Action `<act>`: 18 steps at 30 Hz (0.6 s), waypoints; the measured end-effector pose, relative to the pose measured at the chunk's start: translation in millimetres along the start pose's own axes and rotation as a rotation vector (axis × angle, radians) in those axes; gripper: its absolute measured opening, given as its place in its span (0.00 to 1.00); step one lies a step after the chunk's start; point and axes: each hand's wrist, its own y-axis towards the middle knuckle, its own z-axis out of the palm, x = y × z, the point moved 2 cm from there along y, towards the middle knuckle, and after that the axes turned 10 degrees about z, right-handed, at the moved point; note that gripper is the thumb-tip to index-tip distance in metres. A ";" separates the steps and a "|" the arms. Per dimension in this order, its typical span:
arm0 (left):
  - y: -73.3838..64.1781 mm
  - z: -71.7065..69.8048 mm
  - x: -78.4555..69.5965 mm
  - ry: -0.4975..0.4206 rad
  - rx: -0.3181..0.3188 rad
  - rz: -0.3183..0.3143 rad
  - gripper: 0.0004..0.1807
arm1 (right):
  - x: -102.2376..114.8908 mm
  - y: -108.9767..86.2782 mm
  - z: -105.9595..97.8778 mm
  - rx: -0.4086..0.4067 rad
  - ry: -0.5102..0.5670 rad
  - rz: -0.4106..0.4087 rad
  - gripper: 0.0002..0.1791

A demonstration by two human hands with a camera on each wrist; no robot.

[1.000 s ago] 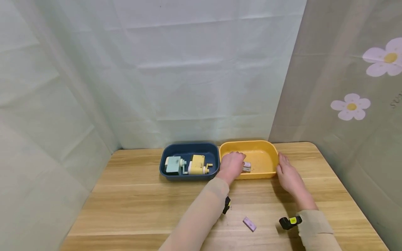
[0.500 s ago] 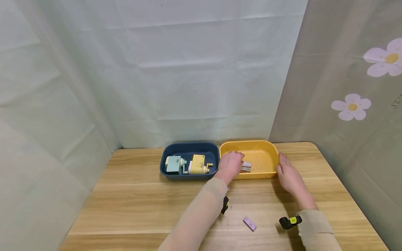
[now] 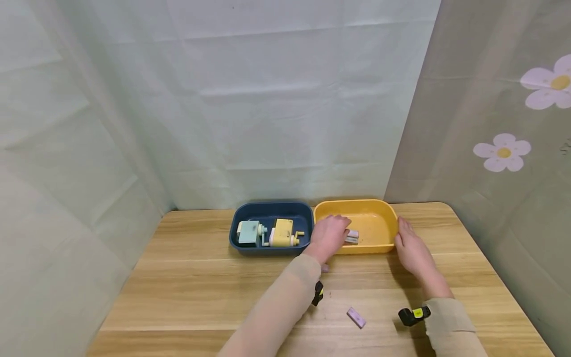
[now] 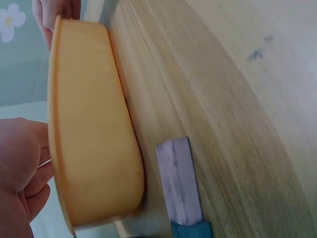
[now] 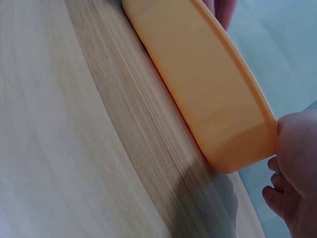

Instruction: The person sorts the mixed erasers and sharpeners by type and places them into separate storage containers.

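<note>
My left hand (image 3: 329, 235) reaches over the front left of a yellow tray (image 3: 374, 247), its fingertips hidden inside. I cannot tell whether it holds anything. In the left wrist view the hand (image 4: 22, 168) shows bent fingers at the rim. Beside it in the tray lie small pale pink and grey blocks (image 3: 352, 237). My right hand (image 3: 412, 248) grips the tray's right end at the rim, its fingers around the outer corner in the right wrist view. A worn pale purple eraser (image 4: 179, 181) with a teal sleeve lies in front of the tray.
A navy tray (image 3: 250, 251) stands against the yellow one's left side. It holds a pale teal crank pencil sharpener (image 3: 248, 233) and a yellow crank pencil sharpener (image 3: 282, 233). Another small purple block (image 3: 356, 317) lies nearer on the wooden table (image 3: 187, 297). A curtain hangs behind.
Both hands stay at the yellow tray. The left forearm shifts slightly left, and more of the eraser beside it comes into sight. The head view turns slightly.
</note>
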 end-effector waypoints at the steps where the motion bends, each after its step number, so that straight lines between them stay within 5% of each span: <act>1: -0.2 -1.4 -1.4 -0.004 -0.005 0.008 0.09 | 0.0 0.0 -0.2 0.000 0.000 -0.001 0.32; 10: -8.0 -11.1 -9.2 -0.068 -0.061 0.064 0.14 | -0.6 0.7 -0.5 -0.005 0.007 -0.005 0.32; 18: -32.6 -17.0 -4.5 -0.195 -0.173 0.079 0.14 | -0.1 -0.2 -1.5 0.001 0.007 -0.006 0.32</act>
